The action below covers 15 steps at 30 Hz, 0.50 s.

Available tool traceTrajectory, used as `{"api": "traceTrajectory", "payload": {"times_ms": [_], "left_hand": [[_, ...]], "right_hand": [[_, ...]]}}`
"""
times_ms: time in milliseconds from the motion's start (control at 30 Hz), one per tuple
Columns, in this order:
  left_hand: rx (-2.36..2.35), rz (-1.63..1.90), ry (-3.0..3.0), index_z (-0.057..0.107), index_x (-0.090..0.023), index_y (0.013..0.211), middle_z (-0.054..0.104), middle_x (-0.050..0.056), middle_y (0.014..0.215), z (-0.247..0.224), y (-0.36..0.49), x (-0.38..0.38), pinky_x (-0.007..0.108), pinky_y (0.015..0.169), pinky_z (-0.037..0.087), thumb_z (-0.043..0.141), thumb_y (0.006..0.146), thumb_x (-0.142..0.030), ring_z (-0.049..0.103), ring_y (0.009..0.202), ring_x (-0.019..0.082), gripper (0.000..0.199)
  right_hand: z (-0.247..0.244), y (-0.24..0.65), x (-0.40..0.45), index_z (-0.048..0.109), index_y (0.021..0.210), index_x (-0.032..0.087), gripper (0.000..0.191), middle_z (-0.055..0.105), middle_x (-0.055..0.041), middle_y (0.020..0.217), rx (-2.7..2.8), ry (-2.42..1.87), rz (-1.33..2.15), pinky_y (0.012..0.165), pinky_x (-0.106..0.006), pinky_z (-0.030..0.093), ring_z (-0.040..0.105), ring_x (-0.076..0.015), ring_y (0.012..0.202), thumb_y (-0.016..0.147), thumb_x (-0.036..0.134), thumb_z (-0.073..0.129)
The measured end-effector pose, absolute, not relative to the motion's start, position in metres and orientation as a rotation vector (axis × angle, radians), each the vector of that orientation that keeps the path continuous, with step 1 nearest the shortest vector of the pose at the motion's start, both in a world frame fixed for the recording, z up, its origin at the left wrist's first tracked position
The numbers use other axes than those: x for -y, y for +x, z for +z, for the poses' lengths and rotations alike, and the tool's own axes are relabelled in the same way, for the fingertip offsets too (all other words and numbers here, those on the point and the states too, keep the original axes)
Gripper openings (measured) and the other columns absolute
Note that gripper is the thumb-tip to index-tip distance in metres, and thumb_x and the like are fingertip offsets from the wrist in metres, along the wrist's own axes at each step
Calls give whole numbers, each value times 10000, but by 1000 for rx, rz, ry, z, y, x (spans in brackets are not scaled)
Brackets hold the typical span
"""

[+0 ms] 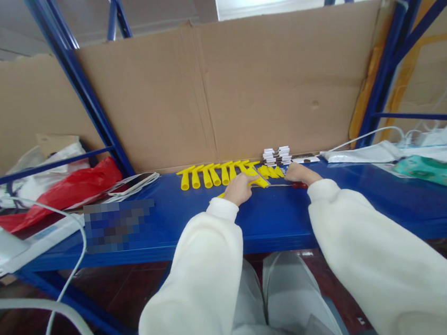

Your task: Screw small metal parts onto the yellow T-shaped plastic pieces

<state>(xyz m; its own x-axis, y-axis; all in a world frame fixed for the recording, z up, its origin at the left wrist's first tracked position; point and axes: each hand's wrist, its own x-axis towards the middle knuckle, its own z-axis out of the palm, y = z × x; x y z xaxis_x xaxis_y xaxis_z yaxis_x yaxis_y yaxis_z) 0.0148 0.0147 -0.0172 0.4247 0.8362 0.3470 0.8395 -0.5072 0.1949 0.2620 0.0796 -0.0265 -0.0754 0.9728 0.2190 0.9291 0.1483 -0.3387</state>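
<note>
My left hand [238, 189] is closed around a yellow tubular handle with a flat, angled head [259, 181], whose head points right. My right hand [301, 172] is curled to the right of it, fingertips low over the tabletop; what they hold, if anything, is hidden. Just under that hand is a red-handled screwdriver [299, 185], its thin shaft pointing left toward the yellow piece. I cannot tell whether the hand grips it. Several more yellow tubular handles [206, 178] lie in a row at the back left. Small yellow pieces [275, 171] lie between my hands.
Stacked white pieces [277, 156] stand against the cardboard panel [278, 82]. On the left of the blue shelf [197, 223] are a phone [134, 184], a red bag [70, 189] and a white power strip [39, 243]. White and green packets [439, 170] lie right.
</note>
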Motion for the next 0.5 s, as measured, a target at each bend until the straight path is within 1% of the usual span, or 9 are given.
{"api": "traceTrajectory", "payload": {"times_ms": [100,167,300,400,500], "left_hand": [[1575,-656,-2656,661,-252,1299,666,115,1160,-18,14,-16,330,987,468,541,882,-92,629,1102,245,462],[1579,-675,-2662,667,-237,1292,669,128,1178,-18,14,-17,342,997,466,554,872,-85,626,1116,256,460],[1577,-709,-2653,660,-215,1300,676,141,1186,-18,15,-18,361,1014,461,552,858,-58,626,1127,265,481],[1559,-712,-2631,662,-227,1296,678,138,1190,-19,16,-19,364,1003,472,541,858,-53,632,1120,266,487],[1529,-697,-2605,665,-241,1290,689,128,1163,-20,18,-20,349,985,485,545,868,-76,639,1105,255,469]], "right_hand": [[-20,248,-65,724,747,140,129,730,-116,761,1828,-1809,268,706,-299,503,668,-243,795,709,234,644],[-15,235,-54,709,759,150,131,734,-89,804,1770,-1651,369,726,-285,501,657,-219,807,724,218,602],[-10,210,-39,685,762,162,136,719,-57,836,1799,-1345,503,790,-301,493,632,-190,808,734,236,576],[-14,197,-37,662,691,172,96,703,-42,829,1876,-1227,474,817,-301,483,618,-182,826,717,221,583],[-19,189,-39,627,588,174,105,689,-38,772,1936,-1253,385,835,-295,469,613,-177,821,676,140,580]]}}
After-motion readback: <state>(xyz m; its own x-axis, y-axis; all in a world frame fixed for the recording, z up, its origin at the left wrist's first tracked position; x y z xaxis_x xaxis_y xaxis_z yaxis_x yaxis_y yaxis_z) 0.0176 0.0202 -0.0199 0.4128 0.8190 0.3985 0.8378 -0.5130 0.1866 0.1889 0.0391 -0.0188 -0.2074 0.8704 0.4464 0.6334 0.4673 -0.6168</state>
